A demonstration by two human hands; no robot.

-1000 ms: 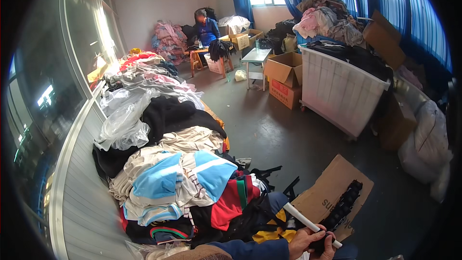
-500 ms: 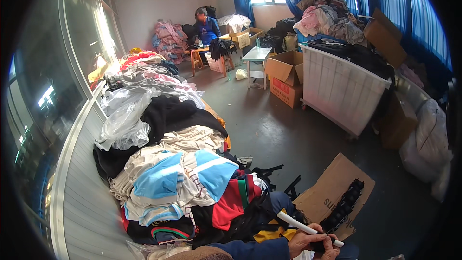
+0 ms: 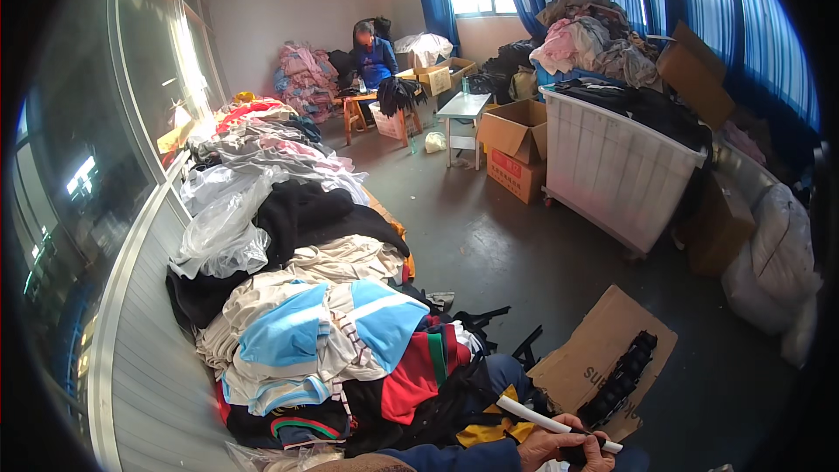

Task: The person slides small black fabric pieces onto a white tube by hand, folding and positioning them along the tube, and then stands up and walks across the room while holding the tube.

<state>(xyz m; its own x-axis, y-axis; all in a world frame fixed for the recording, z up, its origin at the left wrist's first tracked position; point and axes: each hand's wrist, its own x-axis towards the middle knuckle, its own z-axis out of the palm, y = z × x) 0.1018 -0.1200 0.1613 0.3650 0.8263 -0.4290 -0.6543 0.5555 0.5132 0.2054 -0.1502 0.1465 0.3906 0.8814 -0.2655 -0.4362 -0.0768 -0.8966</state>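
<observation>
Hand in view: one hand [image 3: 559,447] at the bottom edge of the head view, coming off a dark blue sleeve [image 3: 454,457]; looks like the left, not certain.
Hand state: fingers curled round a white rod [image 3: 551,422] and a small dark thing under it; the dark thing is too hidden to name.
Other hand: not in view, so its state is unknown.
Rod position: low in frame, just in front of the person, over the near end of the clothes heap.
Rod axis: long axis runs from upper left to lower right; the left end sticks out free above the clothes, the right end pokes out just past the fingers.
Key relation: the rod lies across the hand, gripped nearer its right end; the free length points left toward the heap.
Near the hand: flattened cardboard sheet [image 3: 594,358] on the floor just to the right, with a bundle of black pieces [image 3: 622,378] lying on it.
Heap: mixed clothes pile [image 3: 306,332] along the left wall, light blue, red and black items nearest.
Further off: white slatted bin [image 3: 612,170] piled with garments, open cardboard boxes [image 3: 516,135], a small white table [image 3: 463,109].
Other person: seated at the far end of the room [image 3: 374,57], well apart.
</observation>
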